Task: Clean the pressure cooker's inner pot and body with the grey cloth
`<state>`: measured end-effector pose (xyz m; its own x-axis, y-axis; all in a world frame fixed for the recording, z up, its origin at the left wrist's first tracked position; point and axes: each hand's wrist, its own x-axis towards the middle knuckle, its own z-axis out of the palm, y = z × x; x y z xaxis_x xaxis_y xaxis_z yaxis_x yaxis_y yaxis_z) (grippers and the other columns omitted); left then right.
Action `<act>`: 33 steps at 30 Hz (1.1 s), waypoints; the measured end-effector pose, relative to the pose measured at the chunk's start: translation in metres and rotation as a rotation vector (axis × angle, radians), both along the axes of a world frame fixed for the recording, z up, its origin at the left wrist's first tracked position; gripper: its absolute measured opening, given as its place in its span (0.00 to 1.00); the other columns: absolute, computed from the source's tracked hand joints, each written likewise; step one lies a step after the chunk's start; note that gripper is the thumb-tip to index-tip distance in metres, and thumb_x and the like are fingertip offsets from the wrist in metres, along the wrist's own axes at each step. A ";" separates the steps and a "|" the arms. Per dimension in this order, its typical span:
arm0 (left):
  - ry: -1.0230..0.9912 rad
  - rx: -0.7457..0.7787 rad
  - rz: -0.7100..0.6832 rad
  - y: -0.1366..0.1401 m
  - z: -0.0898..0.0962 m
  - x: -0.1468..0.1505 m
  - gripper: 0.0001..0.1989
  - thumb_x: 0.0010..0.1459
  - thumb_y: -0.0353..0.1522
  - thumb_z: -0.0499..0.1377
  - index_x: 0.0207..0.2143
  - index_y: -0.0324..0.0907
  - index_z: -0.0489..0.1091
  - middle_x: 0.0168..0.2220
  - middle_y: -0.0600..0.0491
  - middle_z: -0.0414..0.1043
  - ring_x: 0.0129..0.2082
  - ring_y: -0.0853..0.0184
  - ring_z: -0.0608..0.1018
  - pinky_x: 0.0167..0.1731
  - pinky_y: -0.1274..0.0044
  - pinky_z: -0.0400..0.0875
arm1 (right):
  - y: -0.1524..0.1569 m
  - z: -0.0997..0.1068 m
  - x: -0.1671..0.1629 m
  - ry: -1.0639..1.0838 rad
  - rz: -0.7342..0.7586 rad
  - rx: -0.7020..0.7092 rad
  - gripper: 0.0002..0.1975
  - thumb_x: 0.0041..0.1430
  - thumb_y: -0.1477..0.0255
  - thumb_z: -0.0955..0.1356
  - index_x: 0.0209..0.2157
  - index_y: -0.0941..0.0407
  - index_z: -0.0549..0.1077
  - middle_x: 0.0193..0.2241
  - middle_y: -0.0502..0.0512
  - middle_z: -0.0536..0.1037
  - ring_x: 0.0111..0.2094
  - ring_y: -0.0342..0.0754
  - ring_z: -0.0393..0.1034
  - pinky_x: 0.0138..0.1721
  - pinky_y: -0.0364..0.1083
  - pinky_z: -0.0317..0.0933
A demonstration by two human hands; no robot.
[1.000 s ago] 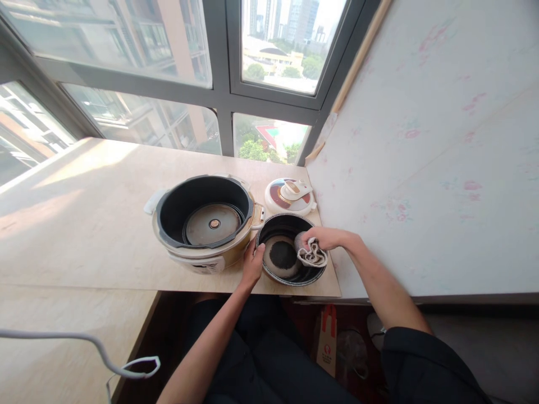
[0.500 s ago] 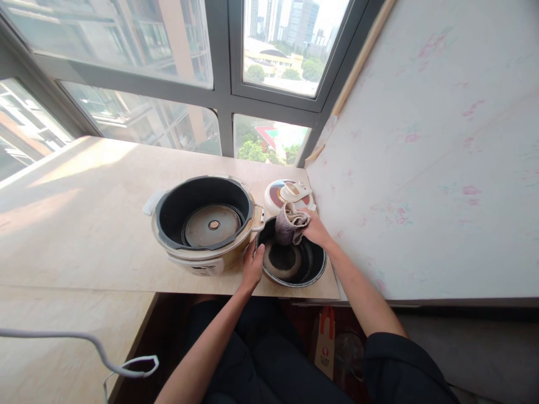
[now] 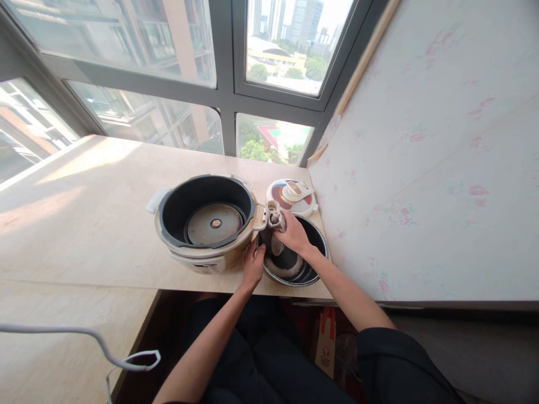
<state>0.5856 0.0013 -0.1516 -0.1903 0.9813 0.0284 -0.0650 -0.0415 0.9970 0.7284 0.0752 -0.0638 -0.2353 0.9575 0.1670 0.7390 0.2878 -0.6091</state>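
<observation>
A black inner pot (image 3: 309, 269) stands at the front edge of the wooden counter. My left hand (image 3: 254, 265) grips its left rim, thumb over the edge. In my right hand (image 3: 293, 232) is a bunched grey-brown cloth (image 3: 274, 220), held at the pot's left inner wall; part of it hangs down inside. A pale ring marks the pot's bottom. Just left stands the pressure cooker body (image 3: 202, 252), open at the top, with a round metal heating plate (image 3: 214, 225) in its dark cavity. Behind the pot lies the cooker lid (image 3: 292, 194) with its white handle.
The counter (image 3: 84, 224) runs left along the window (image 3: 229, 73). A flowered wall (image 3: 429, 168) closes off the right side. A grey cable (image 3: 63, 331) crosses the lower left. Below the counter stands a paper bag (image 3: 326, 348) with red handles.
My right hand has moved the cloth left, from the pot's far side to its left inner wall. My left hand stays on the rim.
</observation>
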 end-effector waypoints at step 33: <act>0.105 0.055 0.002 -0.001 0.000 0.001 0.22 0.67 0.42 0.52 0.58 0.42 0.69 0.59 0.46 0.70 0.61 0.59 0.69 0.64 0.64 0.57 | -0.057 0.036 0.091 -0.293 -0.564 -0.104 0.19 0.54 0.63 0.67 0.45 0.56 0.66 0.38 0.58 0.76 0.39 0.54 0.71 0.37 0.47 0.59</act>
<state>0.5862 0.0001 -0.1520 -0.1853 0.9774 0.1017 0.0400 -0.0959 0.9946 0.8194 0.0179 -0.0280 0.2873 0.9552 0.0716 0.8997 -0.2434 -0.3624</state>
